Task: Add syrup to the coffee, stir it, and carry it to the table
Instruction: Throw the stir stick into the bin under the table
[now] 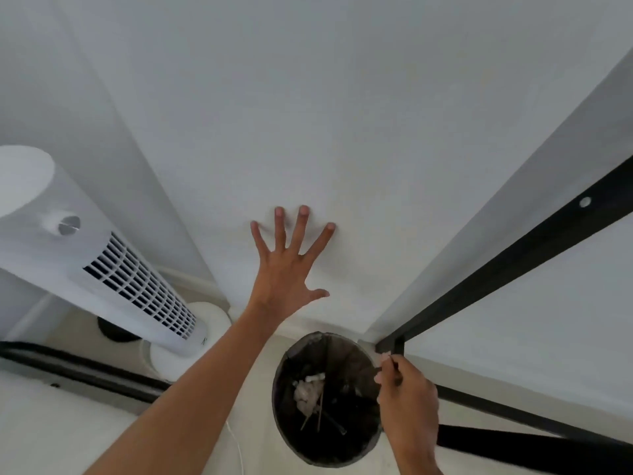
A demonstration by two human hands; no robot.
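Neither coffee cup nor syrup is in view. My left hand is pressed flat against a white wall, fingers spread wide, holding nothing. My right hand hovers over the right rim of a round black-lined waste bin on the floor, its fingers pinched together, and I see nothing between them. Inside the bin lie thin wooden stir sticks on crumpled white paper.
A white tower fan stands on the floor at the left. A black metal frame with white panels runs along the right, its corner just above my right hand. Another black-edged surface crosses the lower left.
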